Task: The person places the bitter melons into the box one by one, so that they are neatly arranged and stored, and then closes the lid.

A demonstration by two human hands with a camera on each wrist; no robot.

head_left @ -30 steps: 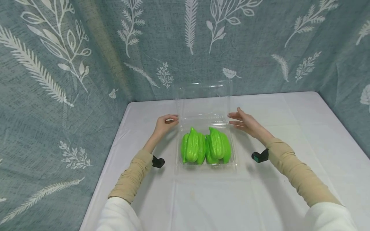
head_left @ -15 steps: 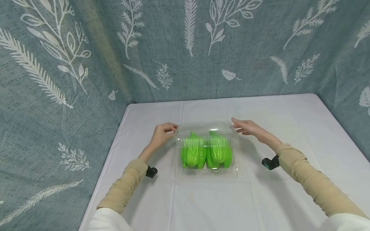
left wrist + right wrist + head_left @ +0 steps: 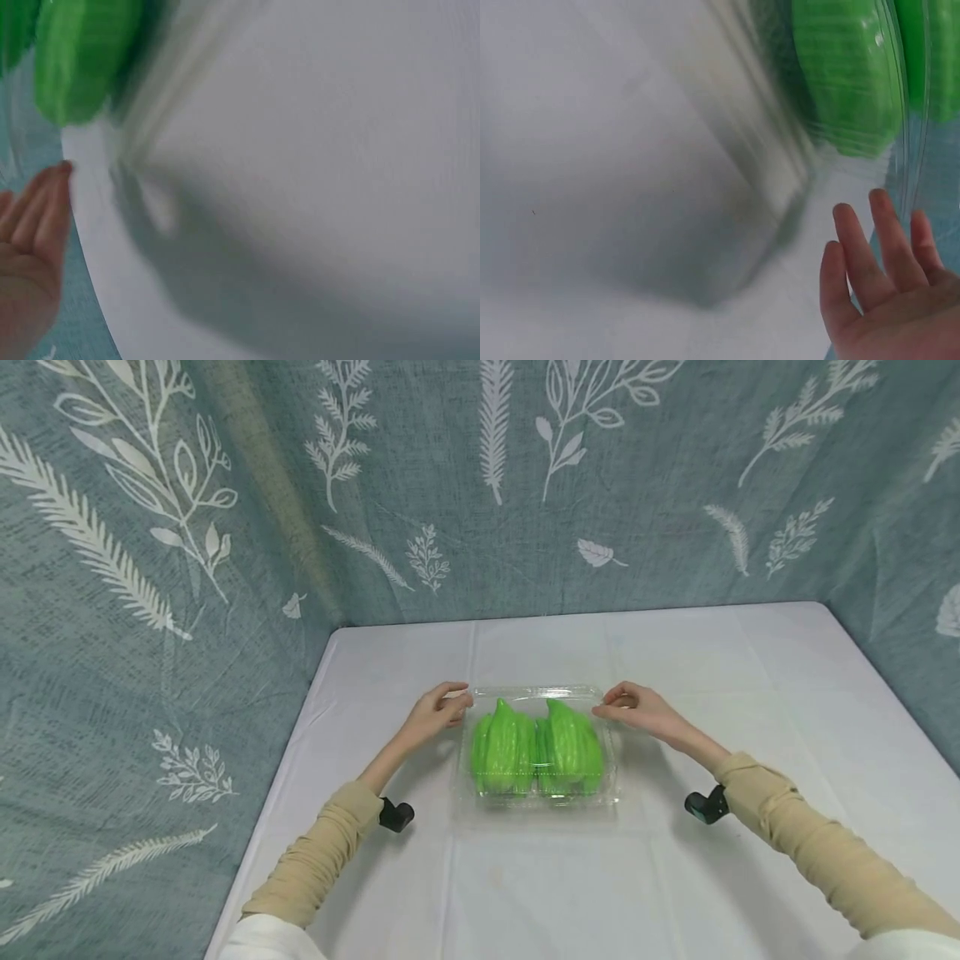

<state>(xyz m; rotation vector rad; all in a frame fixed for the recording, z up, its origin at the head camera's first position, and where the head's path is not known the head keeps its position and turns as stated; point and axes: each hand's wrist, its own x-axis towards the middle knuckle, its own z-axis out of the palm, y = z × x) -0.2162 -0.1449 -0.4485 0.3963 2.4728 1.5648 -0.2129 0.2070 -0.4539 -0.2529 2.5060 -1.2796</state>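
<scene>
On the white-clothed bench, a clear clamshell box with its lid down holds two green gourds, the left hand and right hand pinching its far corners.

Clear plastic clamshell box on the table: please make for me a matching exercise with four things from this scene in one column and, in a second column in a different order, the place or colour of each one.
Things:
1. green vegetables
2. left hand
3. right hand
4. tablecloth

Places or colours:
A. at the far right corner of the clamshell box
B. white, spread under the box
C. side by side inside the box, under its lowered lid
D. at the far left corner of the box

Pairs: 1-C, 2-D, 3-A, 4-B
</scene>
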